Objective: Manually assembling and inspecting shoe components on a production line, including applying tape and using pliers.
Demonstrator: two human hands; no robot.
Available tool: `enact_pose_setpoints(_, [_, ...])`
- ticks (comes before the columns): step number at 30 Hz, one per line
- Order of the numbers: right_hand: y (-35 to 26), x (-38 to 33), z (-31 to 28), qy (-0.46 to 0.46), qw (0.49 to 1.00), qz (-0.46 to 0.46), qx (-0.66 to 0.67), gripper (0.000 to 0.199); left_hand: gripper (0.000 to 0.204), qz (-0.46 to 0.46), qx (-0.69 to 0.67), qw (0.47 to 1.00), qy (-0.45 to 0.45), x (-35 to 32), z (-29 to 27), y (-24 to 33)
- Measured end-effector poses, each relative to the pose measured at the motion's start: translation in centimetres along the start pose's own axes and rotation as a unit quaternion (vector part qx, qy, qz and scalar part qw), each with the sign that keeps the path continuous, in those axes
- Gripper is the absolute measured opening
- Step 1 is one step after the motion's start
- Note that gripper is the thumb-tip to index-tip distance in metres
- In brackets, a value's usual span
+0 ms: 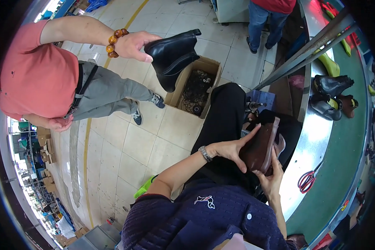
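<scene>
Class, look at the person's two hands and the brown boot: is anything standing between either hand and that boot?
Nothing visible does. The left hand lies flat against the brown boot, and the right hand touches it from below. The co-worker's black boot is held well away.

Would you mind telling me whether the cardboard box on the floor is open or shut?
Open: the cardboard box has its flaps spread and dark tangled bits show inside it.
</scene>
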State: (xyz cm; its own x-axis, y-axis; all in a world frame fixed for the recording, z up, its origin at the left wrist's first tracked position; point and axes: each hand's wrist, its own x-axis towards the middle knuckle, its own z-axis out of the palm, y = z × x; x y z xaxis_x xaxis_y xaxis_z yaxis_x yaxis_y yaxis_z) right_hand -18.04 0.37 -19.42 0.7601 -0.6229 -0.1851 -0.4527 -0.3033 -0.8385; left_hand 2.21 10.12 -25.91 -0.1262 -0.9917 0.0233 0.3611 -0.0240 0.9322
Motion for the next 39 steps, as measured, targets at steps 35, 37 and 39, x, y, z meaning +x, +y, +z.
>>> enact_pose_setpoints(35, [1.1,-0.6,-1.8,-0.071,0.991,0.024,0.108,0.088,0.065,-0.095,0.505,0.584,0.628,-10.7,-6.7,6.6])
enact_pose_setpoints(37, [0.9,-0.3,-2.0,-0.066,0.993,0.025,0.095,0.081,0.060,-0.201,0.762,0.198,0.583,-18.0,-8.9,8.6])
enact_pose_setpoints(39, [1.4,0.0,-2.5,-0.073,0.995,0.047,0.038,0.069,0.057,-0.254,0.790,0.053,0.555,-20.6,-8.9,11.2])
